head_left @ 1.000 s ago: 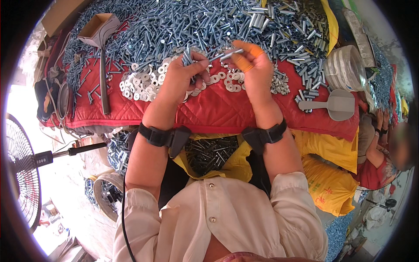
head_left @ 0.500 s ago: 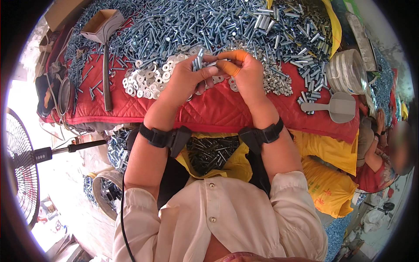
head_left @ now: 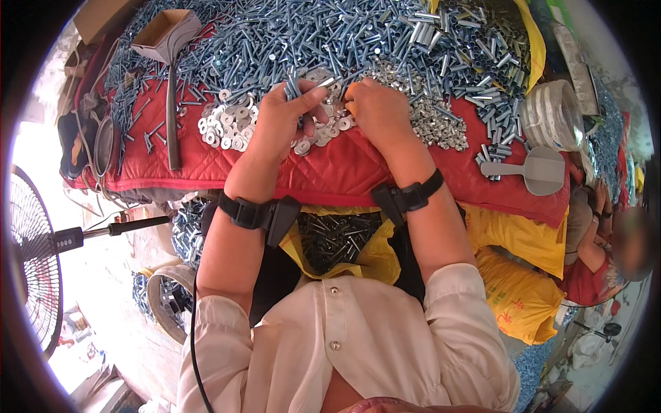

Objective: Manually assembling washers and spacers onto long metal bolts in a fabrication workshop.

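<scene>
My left hand (head_left: 277, 122) is closed around several bluish metal bolts (head_left: 292, 88), their ends sticking up past the fingers and one pointing right beyond the thumb. A pile of flat silver washers (head_left: 234, 124) lies beside and beneath this hand. My right hand (head_left: 380, 115) is a short way off to the right, its fingers drawn together with orange covers on the tips. Whatever those fingers pinch is hidden. Small silver nuts (head_left: 441, 124) are heaped just right of that hand. Behind both hands spreads a large heap of loose bolts (head_left: 275, 45).
A red quilted cloth (head_left: 323, 175) covers the table. Metal sleeves (head_left: 492, 62), a grey scoop (head_left: 540, 172) and a white tub (head_left: 554, 117) lie rightward. Leftward are an open box (head_left: 148, 41), a long metal handle (head_left: 173, 124) and a fan (head_left: 34, 261). A yellow bag (head_left: 375, 258) of bolts hangs below.
My hands have moved apart. The left hand shifted a little left with the bolts, and the right hand turned and came down toward the nuts and washers.
</scene>
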The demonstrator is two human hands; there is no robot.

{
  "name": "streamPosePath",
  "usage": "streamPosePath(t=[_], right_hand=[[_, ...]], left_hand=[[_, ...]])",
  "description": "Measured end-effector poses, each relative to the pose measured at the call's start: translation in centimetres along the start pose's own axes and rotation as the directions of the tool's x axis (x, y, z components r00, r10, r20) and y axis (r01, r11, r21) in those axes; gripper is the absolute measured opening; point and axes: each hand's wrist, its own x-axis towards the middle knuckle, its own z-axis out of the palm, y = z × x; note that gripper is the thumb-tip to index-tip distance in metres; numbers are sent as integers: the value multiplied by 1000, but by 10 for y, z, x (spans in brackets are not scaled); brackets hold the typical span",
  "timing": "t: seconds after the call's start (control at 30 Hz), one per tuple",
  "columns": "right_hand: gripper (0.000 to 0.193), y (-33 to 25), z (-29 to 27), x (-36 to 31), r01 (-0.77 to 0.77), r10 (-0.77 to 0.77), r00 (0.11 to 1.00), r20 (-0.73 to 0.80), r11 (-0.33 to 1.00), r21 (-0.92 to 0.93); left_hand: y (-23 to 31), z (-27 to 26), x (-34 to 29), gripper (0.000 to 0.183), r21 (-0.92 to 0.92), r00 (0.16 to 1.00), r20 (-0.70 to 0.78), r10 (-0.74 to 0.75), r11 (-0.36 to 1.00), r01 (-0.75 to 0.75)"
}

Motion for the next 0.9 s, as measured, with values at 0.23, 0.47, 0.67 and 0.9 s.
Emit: streamPosePath(t=[0.23, 0.47, 0.67, 0.9], right_hand=[[17, -8, -31, 0, -279, 377, 916, 136, 358, 891], [18, -9, -35, -7, -167, 323, 944, 60, 313, 935], [18, -4, -43, -10, -162, 245, 968, 52, 456, 875], [16, 5, -48, -14, -148, 150, 985, 90, 439, 886]], left_hand=[[-2, -2, -2, 17, 49, 997, 79, -20, 999, 16], [-4, 1, 0, 14, 63, 985, 174, -15, 998, 4], [-4, 4, -1, 17, 67, 980, 197, -31, 998, 18], [-4, 9, -3, 18, 104, 977, 205, -53, 994, 32]])
